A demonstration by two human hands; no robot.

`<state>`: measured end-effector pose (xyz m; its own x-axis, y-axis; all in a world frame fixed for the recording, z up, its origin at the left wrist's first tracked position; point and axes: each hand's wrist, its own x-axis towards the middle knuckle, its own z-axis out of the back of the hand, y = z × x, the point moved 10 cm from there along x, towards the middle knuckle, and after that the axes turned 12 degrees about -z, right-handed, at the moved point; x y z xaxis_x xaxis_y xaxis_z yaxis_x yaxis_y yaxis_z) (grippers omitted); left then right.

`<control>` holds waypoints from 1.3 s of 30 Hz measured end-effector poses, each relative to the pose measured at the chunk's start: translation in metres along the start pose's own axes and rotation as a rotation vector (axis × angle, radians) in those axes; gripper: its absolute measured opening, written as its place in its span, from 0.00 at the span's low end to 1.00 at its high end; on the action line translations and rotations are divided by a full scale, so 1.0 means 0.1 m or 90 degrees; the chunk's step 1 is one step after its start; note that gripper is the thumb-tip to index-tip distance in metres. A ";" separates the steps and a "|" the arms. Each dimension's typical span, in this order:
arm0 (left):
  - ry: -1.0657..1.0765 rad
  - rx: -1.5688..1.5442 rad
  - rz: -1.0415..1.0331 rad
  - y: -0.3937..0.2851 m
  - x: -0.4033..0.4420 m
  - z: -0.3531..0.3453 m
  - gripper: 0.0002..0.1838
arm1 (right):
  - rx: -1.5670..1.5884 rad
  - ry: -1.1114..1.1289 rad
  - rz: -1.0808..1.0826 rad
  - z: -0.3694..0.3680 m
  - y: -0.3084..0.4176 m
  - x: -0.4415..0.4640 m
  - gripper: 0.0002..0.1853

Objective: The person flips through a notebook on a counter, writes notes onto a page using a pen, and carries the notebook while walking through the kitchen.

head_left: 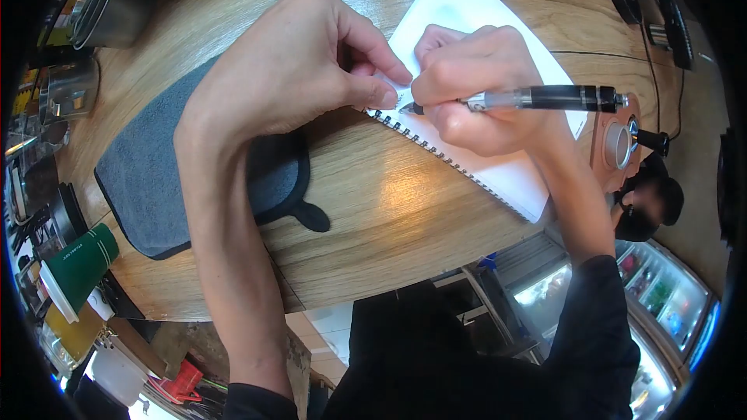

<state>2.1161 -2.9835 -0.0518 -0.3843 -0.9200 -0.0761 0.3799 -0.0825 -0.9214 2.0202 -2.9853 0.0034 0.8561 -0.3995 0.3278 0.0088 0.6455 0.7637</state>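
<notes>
An open spiral-bound notebook (459,0) with white pages lies slanted on the wooden table (373,210). My right hand (482,85) is closed round a black and clear pen (545,98), whose dark tip touches the page near the wire binding, beside small marks. My left hand (296,70) is at the notebook's left corner, thumb and index fingertips a little apart, resting at the page edge. Its other fingers are curled underneath and mostly hidden. A grey cloth (148,163) with black edging lies beneath my left wrist.
At the lower left stands a green cup (80,264). Metal containers (117,15) sit at the upper left. A reddish-brown device with a round silver part (618,146) is right of the notebook. Another person (647,201) is beyond the table's right edge.
</notes>
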 end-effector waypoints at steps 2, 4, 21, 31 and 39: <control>-0.007 0.007 -0.008 -0.02 0.00 0.01 0.07 | 0.018 0.004 -0.007 0.03 -0.02 -0.01 0.04; -0.003 0.011 -0.007 -0.03 0.00 0.01 0.07 | 0.038 0.007 -0.015 0.03 -0.05 -0.01 0.04; 0.003 -0.006 -0.001 0.00 0.00 -0.01 0.08 | -0.005 -0.003 -0.005 0.01 -0.01 -0.02 0.06; 0.004 0.009 0.005 -0.03 0.00 0.01 0.08 | 0.004 -0.004 -0.020 0.04 -0.04 -0.03 0.05; 0.003 0.011 -0.011 -0.01 0.00 0.01 0.08 | -0.027 0.007 0.001 0.02 -0.02 -0.02 0.05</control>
<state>2.1167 -2.9837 -0.0501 -0.3949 -0.9166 -0.0620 0.3879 -0.1052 -0.9157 2.0176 -2.9875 0.0022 0.8621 -0.3915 0.3217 0.0301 0.6733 0.7387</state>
